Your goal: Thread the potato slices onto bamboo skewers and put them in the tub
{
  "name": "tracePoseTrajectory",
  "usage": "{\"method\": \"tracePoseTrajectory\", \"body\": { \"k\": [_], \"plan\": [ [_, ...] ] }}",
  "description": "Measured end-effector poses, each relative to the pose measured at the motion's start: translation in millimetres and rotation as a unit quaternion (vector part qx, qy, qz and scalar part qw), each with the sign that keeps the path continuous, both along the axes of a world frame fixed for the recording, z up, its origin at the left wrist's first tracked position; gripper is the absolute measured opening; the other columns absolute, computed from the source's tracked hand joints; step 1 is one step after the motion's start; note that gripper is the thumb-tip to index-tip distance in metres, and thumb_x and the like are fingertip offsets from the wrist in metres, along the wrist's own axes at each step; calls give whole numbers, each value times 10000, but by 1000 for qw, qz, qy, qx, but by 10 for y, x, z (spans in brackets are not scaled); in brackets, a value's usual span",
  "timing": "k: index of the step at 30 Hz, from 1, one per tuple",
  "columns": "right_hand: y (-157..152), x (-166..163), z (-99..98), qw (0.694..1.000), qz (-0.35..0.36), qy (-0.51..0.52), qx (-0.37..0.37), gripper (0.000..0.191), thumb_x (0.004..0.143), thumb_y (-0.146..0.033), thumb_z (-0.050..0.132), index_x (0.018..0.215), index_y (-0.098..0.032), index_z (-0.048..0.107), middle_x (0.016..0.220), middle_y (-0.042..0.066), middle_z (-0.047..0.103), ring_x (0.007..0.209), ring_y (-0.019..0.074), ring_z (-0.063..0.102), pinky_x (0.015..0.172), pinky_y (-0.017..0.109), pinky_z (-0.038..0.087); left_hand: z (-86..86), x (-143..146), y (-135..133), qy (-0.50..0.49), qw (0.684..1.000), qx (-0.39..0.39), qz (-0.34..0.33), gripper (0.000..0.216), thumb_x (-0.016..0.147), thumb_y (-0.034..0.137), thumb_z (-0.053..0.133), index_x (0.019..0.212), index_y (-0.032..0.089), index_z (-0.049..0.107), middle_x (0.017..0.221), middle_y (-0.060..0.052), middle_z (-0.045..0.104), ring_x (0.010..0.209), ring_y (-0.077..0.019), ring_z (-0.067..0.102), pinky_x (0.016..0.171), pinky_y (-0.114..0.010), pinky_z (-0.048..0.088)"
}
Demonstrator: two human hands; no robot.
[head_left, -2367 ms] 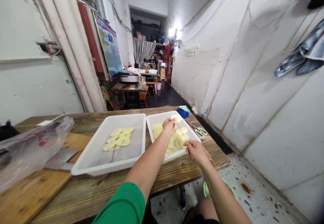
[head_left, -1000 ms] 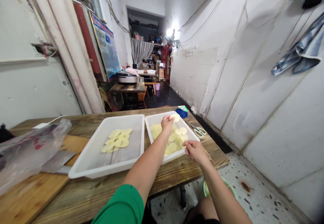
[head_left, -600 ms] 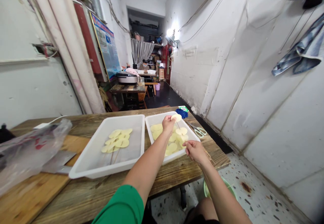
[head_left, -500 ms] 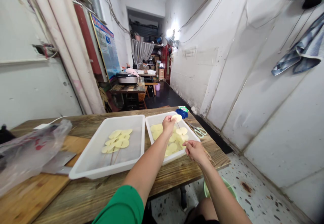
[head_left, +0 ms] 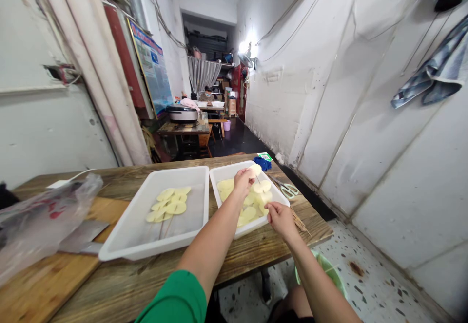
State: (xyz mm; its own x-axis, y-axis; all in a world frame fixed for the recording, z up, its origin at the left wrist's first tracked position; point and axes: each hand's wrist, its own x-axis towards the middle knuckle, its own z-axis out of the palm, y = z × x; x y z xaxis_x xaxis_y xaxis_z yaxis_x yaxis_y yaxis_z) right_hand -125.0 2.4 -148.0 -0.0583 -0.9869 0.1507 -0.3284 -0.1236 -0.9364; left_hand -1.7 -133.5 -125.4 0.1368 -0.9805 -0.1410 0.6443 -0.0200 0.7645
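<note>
The left hand point(head_left: 243, 180) reaches over the right-hand white plastic tray point(head_left: 222, 169) and pinches a pale yellow round potato slice point(head_left: 255, 169) between fingertips, lifted just above the tray's far end. The right hand point(head_left: 280, 217) is closed at the tray's near corner around a thin bamboo skewer point(head_left: 260, 185) that slants up toward that slice; whether its tip has already gone through cannot be told. Further slices sit along the stick's line.

As a judgement of progress, the work looks to be in its early-to-middle part. A small fan of filled potato skewers point(head_left: 169, 202) already lies in the left-hand white plastic tray point(head_left: 153, 241), which has plenty of bare floor, while loose potato slices point(head_left: 225, 185) remain heaped in the right tray. A bundle of spare bamboo sticks point(head_left: 300, 223) waits at the edge of the wooden table point(head_left: 252, 252), near green-handled scissors point(head_left: 289, 190).
</note>
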Motion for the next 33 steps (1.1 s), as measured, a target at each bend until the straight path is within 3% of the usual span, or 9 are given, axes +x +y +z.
{"method": "tracePoseTrajectory", "body": {
  "k": [4, 12, 18, 25, 28, 33],
  "plan": [
    [20, -2, 11, 999, -5, 35, -20, 351, 790, -410, 437, 787, -144, 665, 428, -36, 491, 377, 117, 401, 427, 231, 304, 40, 35, -5, 34, 999, 33, -14, 190, 635, 163, 681, 761, 164, 539, 632, -16, 590, 514, -100, 540, 471, -194, 382],
    [13, -30, 28, 998, 2, 59, -24, 327, 804, -379, 446, 802, -148, 676, 435, -29, 505, 405, 130, 444, 456, 231, 333, 51, 57, -19, -10, 1000, 5, -20, 153, 613, 146, 673, 684, 159, 539, 568, 15, 551, 477, -75, 478, 457, -185, 337],
    [12, -50, 66, 998, 11, 62, -15, 334, 791, -392, 441, 792, -157, 679, 415, -35, 492, 397, 137, 434, 447, 238, 325, -6, 26, -25, -127, 985, -113, 35, 212, 647, 319, 714, 729, 155, 607, 627, 3, 575, 554, -92, 502, 526, -207, 383],
    [4, -41, 59, 998, -2, 63, -20, 339, 795, -376, 434, 798, -143, 680, 420, -27, 502, 400, 140, 446, 451, 241, 333, -19, -3, 38, -246, 950, -189, 44, 171, 697, 325, 665, 745, 165, 627, 627, -5, 596, 584, -117, 519, 551, -213, 388],
    [1, -38, 41, 997, -15, 69, -32, 343, 803, -373, 431, 808, -138, 680, 430, -20, 516, 411, 144, 462, 469, 244, 345, -3, -14, 57, -233, 955, -177, 43, 171, 670, 314, 675, 732, 164, 621, 636, -7, 605, 576, -117, 522, 546, -217, 398],
    [40, -27, 49, 993, -30, 92, -65, 364, 840, -392, 424, 827, -144, 690, 458, -11, 539, 437, 150, 488, 504, 252, 361, 7, 1, 31, -143, 986, -82, 27, 176, 619, 284, 699, 679, 149, 603, 609, -9, 590, 538, -108, 523, 513, -220, 397]
  ]
}}
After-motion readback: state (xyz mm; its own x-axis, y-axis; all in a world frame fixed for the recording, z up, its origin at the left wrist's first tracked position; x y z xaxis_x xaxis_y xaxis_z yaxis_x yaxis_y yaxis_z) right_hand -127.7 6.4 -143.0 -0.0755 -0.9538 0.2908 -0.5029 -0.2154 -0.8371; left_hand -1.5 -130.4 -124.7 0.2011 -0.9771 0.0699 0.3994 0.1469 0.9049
